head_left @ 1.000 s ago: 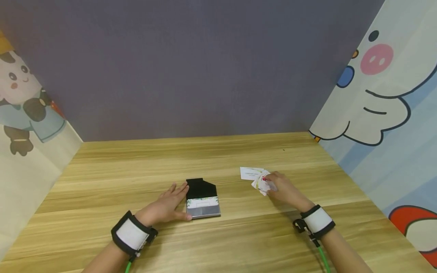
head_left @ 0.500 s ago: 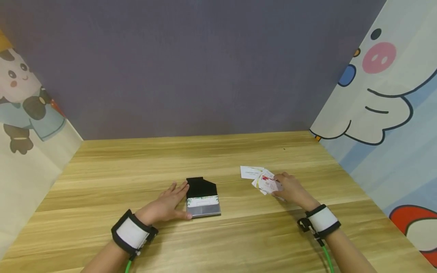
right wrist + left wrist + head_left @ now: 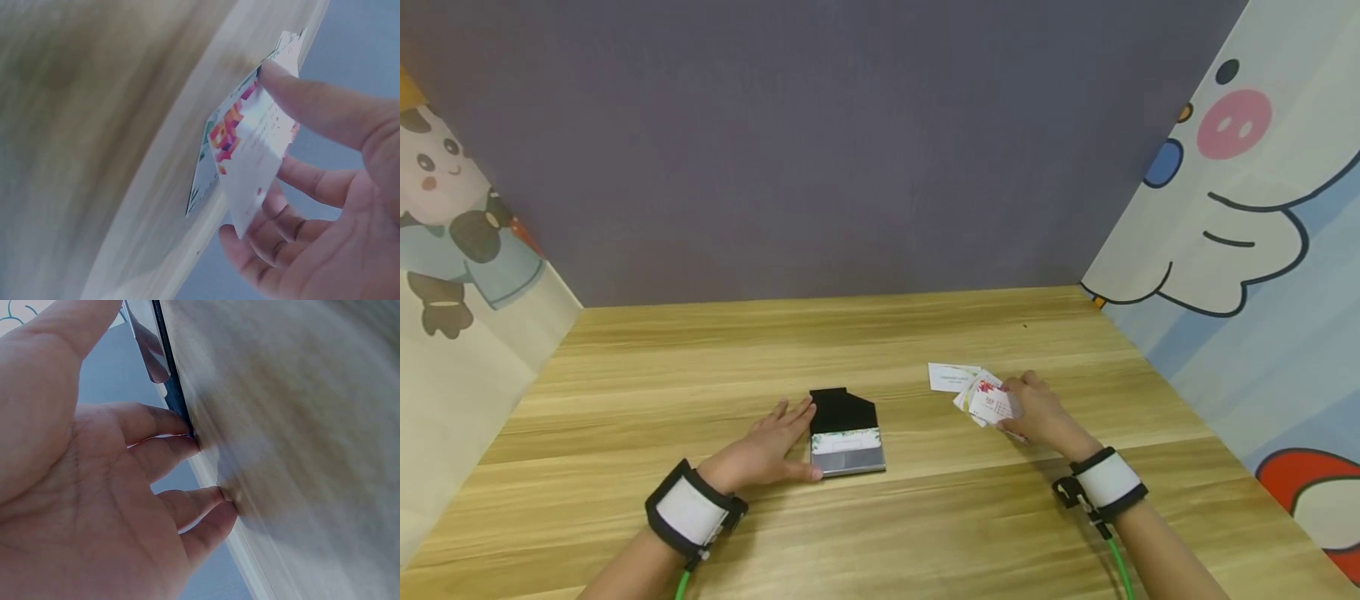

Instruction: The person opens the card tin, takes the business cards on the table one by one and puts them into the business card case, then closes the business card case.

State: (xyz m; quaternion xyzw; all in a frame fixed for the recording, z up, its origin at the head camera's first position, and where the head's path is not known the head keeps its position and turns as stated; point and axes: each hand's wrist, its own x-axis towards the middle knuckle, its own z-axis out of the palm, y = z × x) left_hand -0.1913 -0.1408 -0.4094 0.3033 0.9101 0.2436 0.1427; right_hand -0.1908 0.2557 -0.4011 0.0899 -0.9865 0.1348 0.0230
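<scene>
My left hand (image 3: 767, 450) rests on the table with fingers spread, its fingertips and thumb at the left edge of a card case (image 3: 848, 463). The case lies unfolded: a black flap (image 3: 842, 412) at the far side, a silver front, and a white card with a leafy print (image 3: 846, 442) showing inside. To the right, my right hand (image 3: 1043, 414) pinches a business card (image 3: 247, 144) with a red-orange pattern. In the right wrist view, the thumb is on one edge and the fingers on the opposite edge. Beneath it lie several fanned cards (image 3: 967, 398).
A separate white business card (image 3: 951, 377) lies at the fan's upper left, partly covered. Wood-grain table (image 3: 895, 533) surrounds everything. A grey panel (image 3: 820, 167) stands behind, with printed cartoon sheets (image 3: 1240, 242) at either side. Green cables (image 3: 1122, 567) run from the wrist bands.
My right hand has shifted slightly right, and the red-printed card now shows more of its face above the fan. My left hand and the card case have stayed put.
</scene>
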